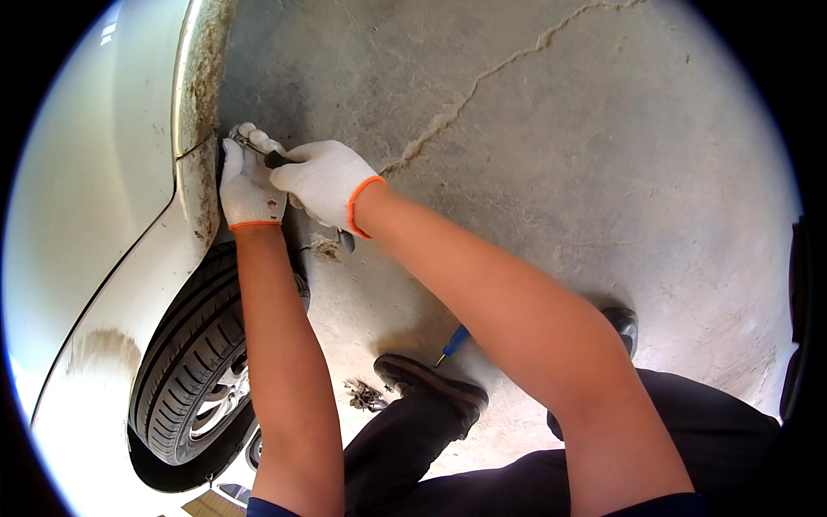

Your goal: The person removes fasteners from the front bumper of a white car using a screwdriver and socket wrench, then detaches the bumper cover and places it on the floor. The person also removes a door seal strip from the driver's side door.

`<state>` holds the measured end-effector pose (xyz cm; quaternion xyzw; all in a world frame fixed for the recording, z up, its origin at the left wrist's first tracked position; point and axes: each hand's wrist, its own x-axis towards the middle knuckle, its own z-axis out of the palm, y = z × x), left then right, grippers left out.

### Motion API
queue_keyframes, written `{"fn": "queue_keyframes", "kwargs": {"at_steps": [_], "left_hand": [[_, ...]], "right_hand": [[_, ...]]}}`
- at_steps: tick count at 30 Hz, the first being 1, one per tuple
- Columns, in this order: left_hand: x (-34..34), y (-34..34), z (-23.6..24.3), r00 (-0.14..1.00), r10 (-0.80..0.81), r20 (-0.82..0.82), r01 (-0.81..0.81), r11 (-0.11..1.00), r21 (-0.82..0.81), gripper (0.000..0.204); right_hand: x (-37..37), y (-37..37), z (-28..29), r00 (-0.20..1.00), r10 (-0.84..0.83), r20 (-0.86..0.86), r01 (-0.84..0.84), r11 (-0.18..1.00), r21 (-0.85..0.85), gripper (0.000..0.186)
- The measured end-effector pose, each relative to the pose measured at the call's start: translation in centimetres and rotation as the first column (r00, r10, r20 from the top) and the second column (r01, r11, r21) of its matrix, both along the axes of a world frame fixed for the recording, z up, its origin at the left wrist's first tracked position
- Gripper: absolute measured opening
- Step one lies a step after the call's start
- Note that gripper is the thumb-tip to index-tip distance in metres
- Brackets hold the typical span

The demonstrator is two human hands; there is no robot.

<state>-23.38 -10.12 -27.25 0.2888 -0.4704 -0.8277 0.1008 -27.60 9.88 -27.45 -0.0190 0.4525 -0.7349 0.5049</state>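
Both my hands wear white knit gloves with orange cuffs, low beside the rusty lower edge of a white car's sill (pixel 205 95). In my right hand (pixel 323 183) is a black-handled screwdriver (pixel 274 159), closed in the fingers, its thin metal shaft slanting up and left toward the sill. My left hand (pixel 254 185) is at the sill edge, just ahead of the wheel. Its fingers and thumb are curled around the shaft's far end, and what they pinch there is hidden. A dark spot marks this glove near its cuff.
Behind my left forearm is the car's black tire (pixel 194 370) in its wheel arch. A blue-handled screwdriver (pixel 455 343) lies by my dark shoe (pixel 431 383). Several small metal parts (pixel 365 396) lie on the concrete floor (pixel 551 172), which a long crack (pixel 469 95) crosses.
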Motion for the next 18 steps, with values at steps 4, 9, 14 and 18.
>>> {"fn": "queue_keyframes", "kwargs": {"at_steps": [4, 9, 14, 18], "left_hand": [[1.0, 0.0, -0.5, 0.988, 0.067, 0.139, -0.048, 0.989, -0.138, 0.031], [3.1, -0.8, -2.0, 0.953, 0.189, 0.238, -0.176, 0.981, -0.075, 0.032], [6.0, -0.3, -2.9, 0.846, 0.426, 0.319, -0.427, 0.901, -0.072, 0.024], [8.5, 6.6, -1.0, 0.903, 0.173, 0.393, -0.113, 0.979, -0.171, 0.031]], "right_hand": [[0.8, 0.7, -2.0, 0.888, 0.095, 0.450, 0.009, 0.975, -0.223, 0.023], [2.6, 0.4, -1.7, 0.793, 0.031, 0.608, 0.137, 0.964, -0.228, 0.035], [2.6, 1.1, 2.8, 0.921, -0.342, -0.185, 0.359, 0.931, 0.066, 0.046], [-4.1, 6.4, 9.2, 0.613, 0.157, -0.774, 0.207, 0.914, 0.349, 0.033]]}}
